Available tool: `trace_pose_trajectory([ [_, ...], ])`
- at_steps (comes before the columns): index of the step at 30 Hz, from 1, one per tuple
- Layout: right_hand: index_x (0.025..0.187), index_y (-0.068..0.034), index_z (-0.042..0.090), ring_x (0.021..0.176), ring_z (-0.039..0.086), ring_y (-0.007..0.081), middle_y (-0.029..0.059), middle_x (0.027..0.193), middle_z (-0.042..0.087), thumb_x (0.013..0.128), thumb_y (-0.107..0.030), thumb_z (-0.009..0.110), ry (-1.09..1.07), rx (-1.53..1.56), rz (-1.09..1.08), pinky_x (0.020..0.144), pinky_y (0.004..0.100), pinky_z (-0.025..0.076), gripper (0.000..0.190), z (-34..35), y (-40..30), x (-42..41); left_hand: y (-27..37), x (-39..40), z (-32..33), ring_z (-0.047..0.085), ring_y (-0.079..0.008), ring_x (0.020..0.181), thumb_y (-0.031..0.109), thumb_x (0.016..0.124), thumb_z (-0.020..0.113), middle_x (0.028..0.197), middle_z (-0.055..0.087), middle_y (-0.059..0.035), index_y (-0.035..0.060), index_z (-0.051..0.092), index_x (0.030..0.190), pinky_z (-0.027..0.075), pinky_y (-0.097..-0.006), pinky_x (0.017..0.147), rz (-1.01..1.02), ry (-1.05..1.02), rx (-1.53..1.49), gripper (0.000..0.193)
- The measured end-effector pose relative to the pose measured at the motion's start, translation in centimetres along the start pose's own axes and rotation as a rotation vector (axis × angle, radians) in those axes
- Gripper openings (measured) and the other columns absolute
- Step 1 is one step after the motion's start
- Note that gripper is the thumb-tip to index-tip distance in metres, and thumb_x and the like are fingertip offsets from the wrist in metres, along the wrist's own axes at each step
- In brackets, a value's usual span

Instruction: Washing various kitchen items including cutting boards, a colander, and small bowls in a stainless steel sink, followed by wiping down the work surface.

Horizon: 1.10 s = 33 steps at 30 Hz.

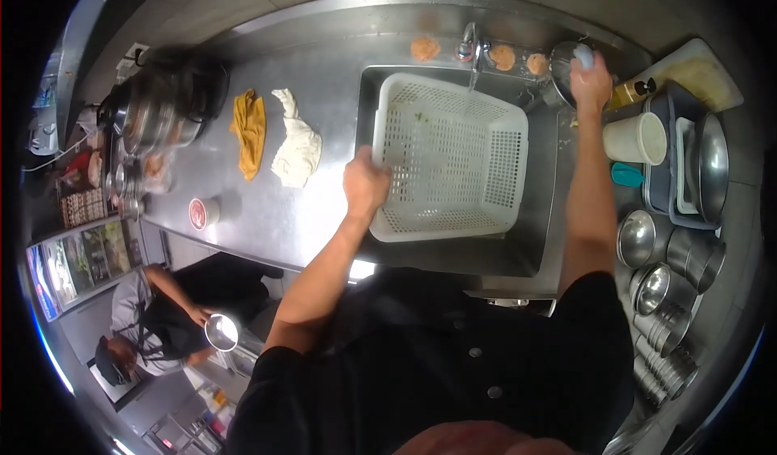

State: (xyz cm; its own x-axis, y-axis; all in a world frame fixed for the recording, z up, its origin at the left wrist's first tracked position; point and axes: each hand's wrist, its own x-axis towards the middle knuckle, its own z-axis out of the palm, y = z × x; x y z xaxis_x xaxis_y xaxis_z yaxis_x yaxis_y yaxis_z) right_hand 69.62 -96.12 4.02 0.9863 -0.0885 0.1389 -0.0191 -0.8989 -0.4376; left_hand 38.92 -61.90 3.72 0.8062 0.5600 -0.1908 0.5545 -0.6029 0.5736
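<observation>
A white perforated plastic basket (pixel 449 151) sits tilted in the stainless steel sink (pixel 537 212). My left hand (pixel 366 182) is closed around the basket's left rim. Water runs from the faucet (pixel 472 42) into the basket's far side, and small green scraps stick to its mesh. At the back right corner, my right hand (pixel 590 85) grips a pale blue sponge (pixel 584 56) over a round metal bowl (pixel 561 67). My hand and forearm hide part of that bowl.
Several orange scouring pads (pixel 425 48) lie along the sink's back ledge. A mustard cloth (pixel 249 133), a white cloth (pixel 296 145) and a small tub (pixel 203 213) rest on the left counter. Steel bowls (pixel 636 236) and a white bucket (pixel 634 139) stand right. A co-worker (pixel 164 315) holds a metal bowl.
</observation>
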Motion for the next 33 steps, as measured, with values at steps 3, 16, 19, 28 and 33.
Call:
trace_pose_trajectory([
  [3,0.109,-0.004,0.068,0.087,0.067,0.0241,0.0135,0.095,0.07,0.079,-0.014,0.072,0.082,0.553,-0.044,0.077,0.04,0.053,0.032,4.4,-2.9,-9.7,1.2,-0.6,0.3,0.067,-0.0464,0.08,0.009,0.077,0.068,0.08,0.068,-0.0257,-0.001,0.059,0.089,0.053,-0.0515,0.073,0.057,0.018,0.028,0.018],
  [16,0.118,-0.009,0.067,0.107,0.064,0.0399,0.0189,0.118,0.063,0.081,-0.006,0.069,-0.315,0.523,0.013,0.085,0.0461,0.055,0.036,19.3,-3.6,-21.3,2.1,-4.7,-1.5,0.067,-0.026,0.063,0.001,0.076,0.065,0.072,0.068,-0.0191,-0.0059,0.062,0.092,0.053,-0.0375,0.064,0.135,0.064,-0.173,0.018],
  [19,0.12,-0.012,0.067,0.109,0.062,0.0408,0.0185,0.119,0.062,0.08,-0.015,0.075,-0.054,0.583,-0.167,0.086,0.0479,0.054,0.041,20.0,-4.9,-22.3,2.9,-3.9,-0.9,0.064,-0.0225,0.06,0.0,0.076,0.065,0.069,0.066,-0.017,-0.0062,0.062,0.092,0.052,-0.0361,0.063,0.157,0.03,-0.16,0.017],
  [28,0.108,-0.005,0.068,0.096,0.065,0.0434,0.0204,0.101,0.067,0.078,-0.008,0.073,-0.076,0.586,-0.106,0.082,0.0493,0.055,0.03,19.1,-9.5,-22.4,4.1,-5.2,-2.7,0.059,-0.0172,0.056,-0.001,0.075,0.065,0.062,0.061,-0.0126,-0.0054,0.062,0.09,0.05,-0.0339,0.059,0.199,0.051,-0.185,0.016],
  [33,0.096,-0.006,0.07,0.088,0.067,0.0419,0.0209,0.095,0.068,0.077,-0.006,0.072,0.054,0.78,-0.286,0.075,0.0492,0.055,0.019,18.3,-13.1,-24.0,4.2,-6.0,-3.1,0.058,-0.0164,0.058,-0.001,0.074,0.064,0.064,0.061,-0.0133,-0.0051,0.059,0.085,0.049,-0.0337,0.059,0.142,0.027,-0.192,0.012],
])
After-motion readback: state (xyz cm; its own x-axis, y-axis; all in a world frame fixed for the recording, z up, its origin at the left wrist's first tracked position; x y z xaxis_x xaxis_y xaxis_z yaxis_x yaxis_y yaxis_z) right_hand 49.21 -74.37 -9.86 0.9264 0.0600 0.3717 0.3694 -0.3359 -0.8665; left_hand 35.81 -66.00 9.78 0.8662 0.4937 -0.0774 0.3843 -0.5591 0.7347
